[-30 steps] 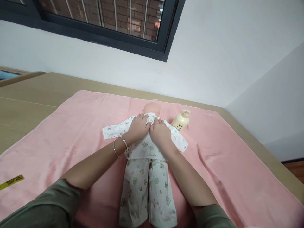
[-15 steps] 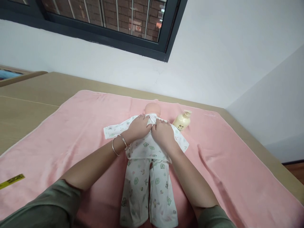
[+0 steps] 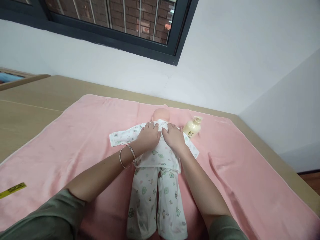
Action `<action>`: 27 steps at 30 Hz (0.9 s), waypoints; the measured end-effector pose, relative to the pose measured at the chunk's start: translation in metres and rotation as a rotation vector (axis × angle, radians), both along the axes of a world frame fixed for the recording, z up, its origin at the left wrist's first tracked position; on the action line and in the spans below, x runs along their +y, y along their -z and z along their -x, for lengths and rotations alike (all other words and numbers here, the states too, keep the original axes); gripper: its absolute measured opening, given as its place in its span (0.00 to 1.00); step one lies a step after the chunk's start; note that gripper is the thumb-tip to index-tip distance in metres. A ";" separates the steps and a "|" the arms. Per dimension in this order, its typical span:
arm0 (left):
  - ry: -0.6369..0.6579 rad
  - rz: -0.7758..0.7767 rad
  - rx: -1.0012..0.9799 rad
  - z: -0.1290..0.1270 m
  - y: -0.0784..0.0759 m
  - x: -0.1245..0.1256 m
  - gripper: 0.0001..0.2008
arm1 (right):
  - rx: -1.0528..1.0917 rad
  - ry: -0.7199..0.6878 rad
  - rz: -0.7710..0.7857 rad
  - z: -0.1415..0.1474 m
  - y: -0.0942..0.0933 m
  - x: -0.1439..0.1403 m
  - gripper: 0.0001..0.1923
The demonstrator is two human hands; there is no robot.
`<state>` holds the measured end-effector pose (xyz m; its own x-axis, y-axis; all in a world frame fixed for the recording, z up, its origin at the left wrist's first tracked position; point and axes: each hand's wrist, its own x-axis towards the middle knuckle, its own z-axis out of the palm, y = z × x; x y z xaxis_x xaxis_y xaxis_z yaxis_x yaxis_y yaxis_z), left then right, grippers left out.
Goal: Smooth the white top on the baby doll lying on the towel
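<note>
A baby doll (image 3: pixel 161 114) lies on a pink blanket (image 3: pixel 95 116), its head toward the wall. It wears a white printed top (image 3: pixel 160 160) and matching trousers (image 3: pixel 143 200). My left hand (image 3: pixel 149 136) rests flat on the left side of the top's upper part, fingers stretched out. On the other side my right hand (image 3: pixel 173 137) lies flat as well, its fingers pointing toward the doll's head. A narrow strip of cloth shows between the two thumbs. Neither hand grips anything.
A cream pump bottle (image 3: pixel 192 127) leans or lies beside the doll's right-hand shoulder. At the lower left a yellow strip (image 3: pixel 12 190) with dark print lies on the blanket. Beyond the blanket run a wooden tabletop (image 3: pixel 72 86), a white wall and a dark-framed window (image 3: pixel 112 31).
My fingers have gone from bunching the cloth near the collar to lying flat on it. Both hands have moved slightly apart, and the cloth between them is smoother.
</note>
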<state>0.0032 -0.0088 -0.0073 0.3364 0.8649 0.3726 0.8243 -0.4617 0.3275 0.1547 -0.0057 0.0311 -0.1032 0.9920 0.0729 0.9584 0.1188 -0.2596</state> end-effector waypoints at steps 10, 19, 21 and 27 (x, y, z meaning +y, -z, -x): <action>-0.068 0.115 -0.007 0.013 -0.012 0.023 0.20 | -0.125 -0.049 -0.115 0.020 -0.007 -0.022 0.23; -0.197 -0.026 0.168 -0.013 -0.018 -0.019 0.24 | 0.073 0.033 0.074 -0.007 0.003 0.010 0.35; -0.197 0.006 0.169 -0.012 -0.022 -0.019 0.22 | 0.058 0.020 0.056 -0.005 0.000 0.005 0.34; -0.208 0.213 0.011 0.009 -0.023 0.014 0.23 | -0.035 -0.036 -0.028 0.020 -0.014 -0.024 0.24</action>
<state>-0.0056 0.0056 0.0156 0.1463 0.9740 0.1731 0.8980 -0.2042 0.3897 0.1349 -0.0297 0.0447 -0.1417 0.9852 0.0962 0.9618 0.1601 -0.2222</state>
